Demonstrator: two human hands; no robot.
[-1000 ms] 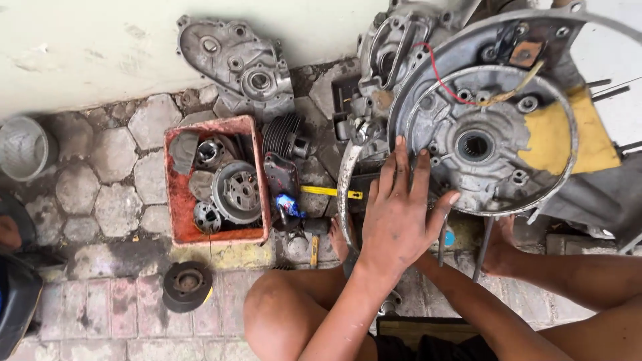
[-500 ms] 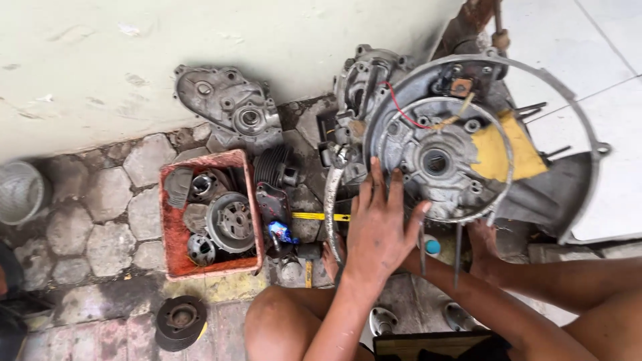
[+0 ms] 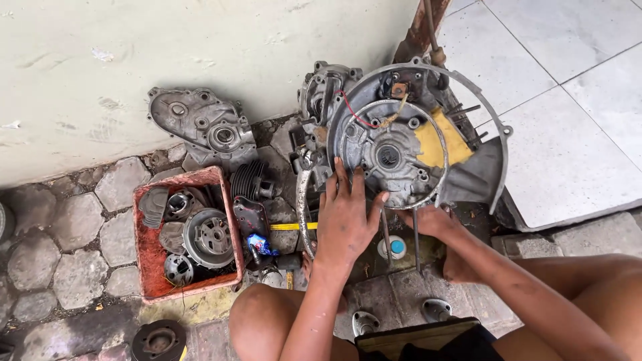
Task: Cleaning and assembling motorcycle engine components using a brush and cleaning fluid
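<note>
The person sits on the ground with knees apart, so the big metal engine case (image 3: 401, 154) stands close in front, leaning by the wall. The left hand (image 3: 344, 217) lies flat on its lower edge, fingers spread wide, to keep it from tipping. The right hand (image 3: 428, 220) is tucked under the edge; I cannot tell its grip. Farther left, a red tray (image 3: 144, 267) keeps loose parts together.
</note>
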